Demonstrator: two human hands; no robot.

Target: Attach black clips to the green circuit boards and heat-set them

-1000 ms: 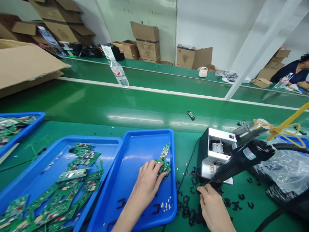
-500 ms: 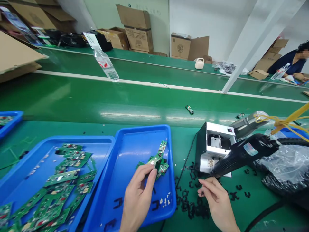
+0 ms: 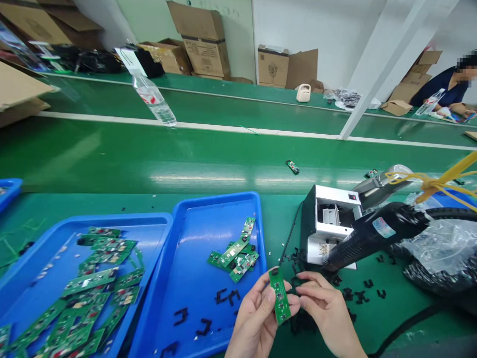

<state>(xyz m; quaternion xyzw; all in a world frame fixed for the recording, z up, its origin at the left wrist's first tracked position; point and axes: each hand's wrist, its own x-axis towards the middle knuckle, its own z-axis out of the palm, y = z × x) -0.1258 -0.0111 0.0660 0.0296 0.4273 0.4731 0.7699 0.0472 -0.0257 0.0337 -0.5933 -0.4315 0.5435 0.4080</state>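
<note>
My left hand pinches a small green circuit board and holds it upright in front of me, over the right edge of the middle blue tray. My right hand is closed next to it, its fingertips at the board's right edge; whether it holds a small part I cannot tell. A few more green boards lie in that tray, with black clips scattered on its floor. More black clips lie on the green table by my right hand.
A left blue tray holds several green boards. A black heat gun leans on a metal box, with plastic bags at the right. A water bottle stands beyond the green conveyor. A person sits far right among cardboard boxes.
My left hand lifted one board out of the tray and moved right. My right hand came in from the clips on the table to meet it.
</note>
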